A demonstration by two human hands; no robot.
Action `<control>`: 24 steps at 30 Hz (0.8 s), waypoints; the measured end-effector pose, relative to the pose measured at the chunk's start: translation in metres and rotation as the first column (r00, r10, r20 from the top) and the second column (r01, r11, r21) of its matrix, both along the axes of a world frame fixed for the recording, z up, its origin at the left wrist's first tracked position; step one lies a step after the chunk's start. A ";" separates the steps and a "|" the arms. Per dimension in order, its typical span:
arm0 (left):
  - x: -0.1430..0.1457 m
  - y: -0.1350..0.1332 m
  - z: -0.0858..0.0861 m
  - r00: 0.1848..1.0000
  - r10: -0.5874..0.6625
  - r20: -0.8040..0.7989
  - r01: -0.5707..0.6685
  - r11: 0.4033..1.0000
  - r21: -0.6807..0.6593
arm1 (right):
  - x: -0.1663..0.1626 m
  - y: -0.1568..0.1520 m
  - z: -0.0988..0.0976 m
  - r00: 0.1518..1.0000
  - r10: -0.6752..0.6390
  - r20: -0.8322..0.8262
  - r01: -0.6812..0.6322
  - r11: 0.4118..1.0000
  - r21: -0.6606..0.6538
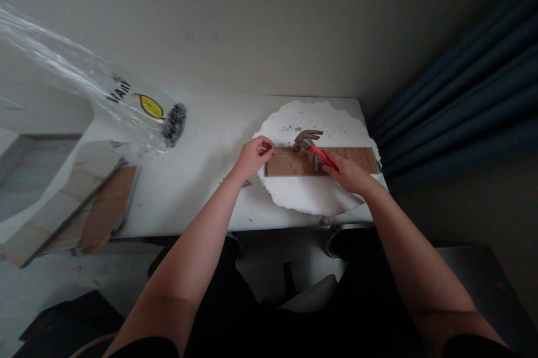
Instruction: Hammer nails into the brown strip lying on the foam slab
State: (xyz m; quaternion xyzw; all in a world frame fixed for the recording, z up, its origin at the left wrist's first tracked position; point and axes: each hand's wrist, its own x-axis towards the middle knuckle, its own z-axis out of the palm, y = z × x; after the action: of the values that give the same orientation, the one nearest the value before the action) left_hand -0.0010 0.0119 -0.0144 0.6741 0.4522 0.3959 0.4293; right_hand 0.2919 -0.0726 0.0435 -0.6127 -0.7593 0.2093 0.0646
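Observation:
My right hand [348,172] is wrapped around the red handle of a claw hammer [323,156]. The hammer's metal head is over a narrow wooden board [305,166], claw pointing away from me. At the board's left end, the fingers of my left hand [255,155] are pinched together on the end of a narrow strip [284,151] with rows of dots or holes, which lies along the board's far edge. The strip's other end reaches the hammer head. A small grey metal piece [316,163] is on the board beside the handle. Under the board lies a ragged-edged white sheet [290,195].
Several thin pieces, perhaps nails [247,183], lie by my left wrist on the white table [176,201]. Clear plastic wrap with a yellow print [150,106] stretches at the left. Broken boards [108,207] lean over the table's left side. A dark curtain [458,89] hangs at right.

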 end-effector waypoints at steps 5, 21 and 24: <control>0.000 0.000 0.000 1.000 -0.009 -0.002 0.009 1.000 0.014 | 0.002 0.000 -0.003 1.000 0.008 -0.023 -0.007 1.000 0.026; -0.004 0.002 -0.004 0.998 -0.014 -0.060 0.018 0.997 0.072 | 0.000 0.000 0.000 1.000 -0.015 0.012 0.015 1.000 0.013; -0.004 0.002 -0.004 0.998 -0.016 -0.059 0.021 0.997 0.076 | 0.000 -0.001 0.001 1.000 -0.013 0.008 0.013 1.000 0.012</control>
State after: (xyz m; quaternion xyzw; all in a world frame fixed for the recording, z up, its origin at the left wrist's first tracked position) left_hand -0.0055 0.0134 -0.0185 0.7057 0.4427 0.3891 0.3933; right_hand 0.2918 -0.0736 0.0443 -0.6179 -0.7569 0.2021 0.0665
